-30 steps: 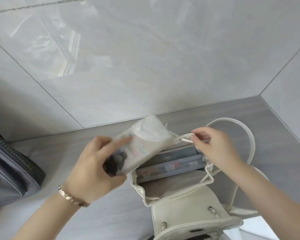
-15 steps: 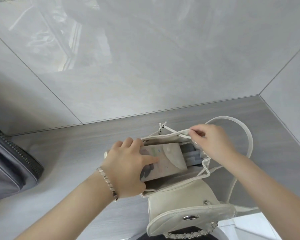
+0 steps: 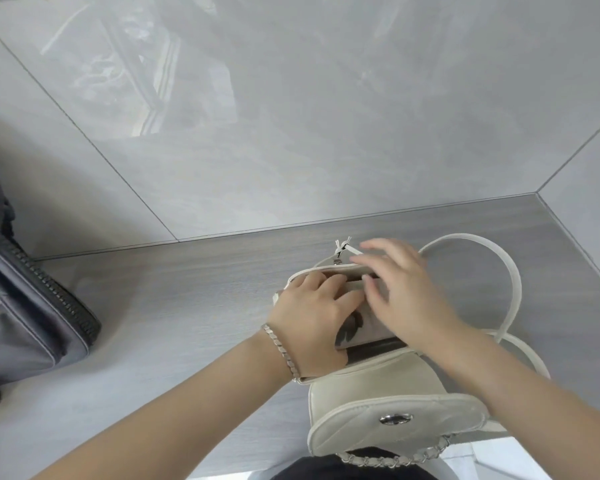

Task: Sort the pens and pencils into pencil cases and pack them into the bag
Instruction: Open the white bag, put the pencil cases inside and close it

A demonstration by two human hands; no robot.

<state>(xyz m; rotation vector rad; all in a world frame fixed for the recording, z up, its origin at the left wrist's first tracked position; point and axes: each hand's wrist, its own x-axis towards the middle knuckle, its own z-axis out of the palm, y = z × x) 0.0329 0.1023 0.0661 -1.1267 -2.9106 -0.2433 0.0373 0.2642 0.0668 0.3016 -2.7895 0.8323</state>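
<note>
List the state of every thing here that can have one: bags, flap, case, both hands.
cream bag: mouth open.
flap: folded back toward the camera, clasp undone.
pencil case: partly inside the cream bag's mouth.
left hand: grips the pencil case.
right hand: fingers spread over the bag's mouth, blurred, holding nothing.
grey bag: at the left edge; cannot tell whether it is open or zipped.

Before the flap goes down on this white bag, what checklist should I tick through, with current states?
1. Pencil case in the white bag mouth: ok, its near end shows.
2. Left hand holds the case: ok.
3. Right hand clear of the mouth: not ok, it hovers over it, fingers spread.
4. Flap open: ok, it hangs toward the person.
5. Strap clear of the mouth: ok, it loops off to the right.
6. Case fully seated: cannot tell, hands hide it.
</note>
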